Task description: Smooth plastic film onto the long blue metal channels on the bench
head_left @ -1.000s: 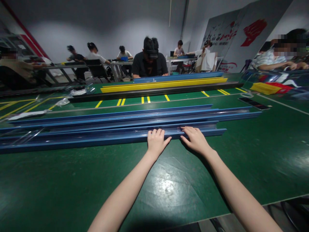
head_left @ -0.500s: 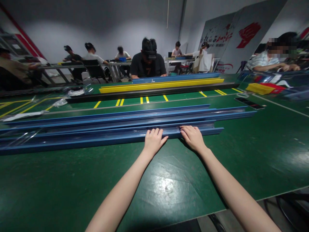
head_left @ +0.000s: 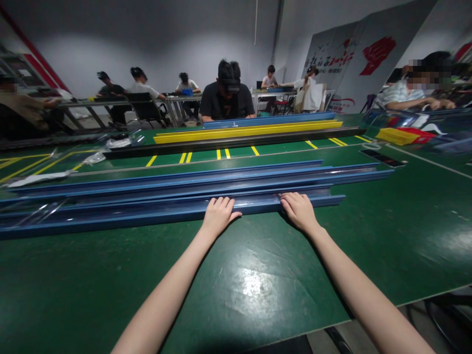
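Note:
The nearest long blue channel (head_left: 129,222) lies across the green table in front of me, open side up, with a shiny clear strip inside it. My left hand (head_left: 219,215) has its fingers hooked over the channel's near wall and its thumb on the outer side. Farther right, my right hand (head_left: 299,210) grips the same wall near the channel's right end, its fingertips inside. Just behind, more blue channels (head_left: 177,178) lie side by side, roughly parallel. Clear plastic pieces (head_left: 51,211) show at the left, across the near channel.
Beyond the blue channels are a black rail (head_left: 236,142) and a yellow rail (head_left: 250,131). A phone (head_left: 383,158) lies at the right, near yellow and red trays (head_left: 401,136). Across the table sits a person (head_left: 227,96) in dark clothes. The table's front edge (head_left: 324,327) is close to me.
My left hand has slid left along the near channel's wall. My right hand appears slightly farther right, with the view itself shifted a little. Both hands stay on the channel.

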A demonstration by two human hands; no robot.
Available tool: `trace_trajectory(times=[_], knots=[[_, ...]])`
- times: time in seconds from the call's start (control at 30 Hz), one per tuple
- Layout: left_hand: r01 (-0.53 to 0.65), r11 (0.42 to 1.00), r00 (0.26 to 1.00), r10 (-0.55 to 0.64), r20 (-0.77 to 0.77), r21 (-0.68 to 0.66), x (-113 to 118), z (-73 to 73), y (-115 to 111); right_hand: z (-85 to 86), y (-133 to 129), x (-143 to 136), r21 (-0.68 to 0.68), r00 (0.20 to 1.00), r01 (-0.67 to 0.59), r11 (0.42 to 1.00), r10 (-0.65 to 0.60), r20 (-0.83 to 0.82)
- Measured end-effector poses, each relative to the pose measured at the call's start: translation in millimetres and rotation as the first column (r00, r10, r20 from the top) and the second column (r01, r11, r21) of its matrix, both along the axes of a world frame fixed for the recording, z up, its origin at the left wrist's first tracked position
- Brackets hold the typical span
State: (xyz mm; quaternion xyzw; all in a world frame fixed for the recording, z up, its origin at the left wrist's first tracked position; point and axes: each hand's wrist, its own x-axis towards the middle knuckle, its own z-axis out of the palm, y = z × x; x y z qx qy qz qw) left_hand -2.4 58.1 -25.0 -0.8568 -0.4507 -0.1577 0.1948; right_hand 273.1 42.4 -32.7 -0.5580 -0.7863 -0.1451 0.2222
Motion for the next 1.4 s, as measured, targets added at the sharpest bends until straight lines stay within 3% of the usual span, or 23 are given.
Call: trace_trajectory(times=[0.27,0.7,1.0,1.27,1.4], knots=[[-0.026,1.000,0.997,0.026,0.070,-0.003,-19.1,1.4,-2.5,-0.6,0.1,1.1,0.000,0.997,0.056,0.998,-0.055,0.062],[-0.050,0.999,0.992,0.048,0.113,0.016,-15.6,-6.3,-3.6,-3.3,0.3,-9.2,0.082,0.989,0.139,0.987,-0.143,0.045],[-0.041,0.999,0.991,0.040,0.131,0.002,-14.7,-6.3,-4.8,-1.4,-2.0,-52.6,0.058,0.999,-0.012,0.998,0.010,0.040],[-0.027,0.999,0.985,0.023,0.173,0.021,-15.4,-8.3,-4.5,-1.7,3.0,-84.7,0.149,0.994,0.098,0.984,-0.103,0.024],[-0.036,0.999,0.986,0.032,0.163,0.022,-15.1,-8.4,-4.4,-3.0,11.6,-104.2,0.140,0.997,0.071,0.988,-0.076,0.031]])
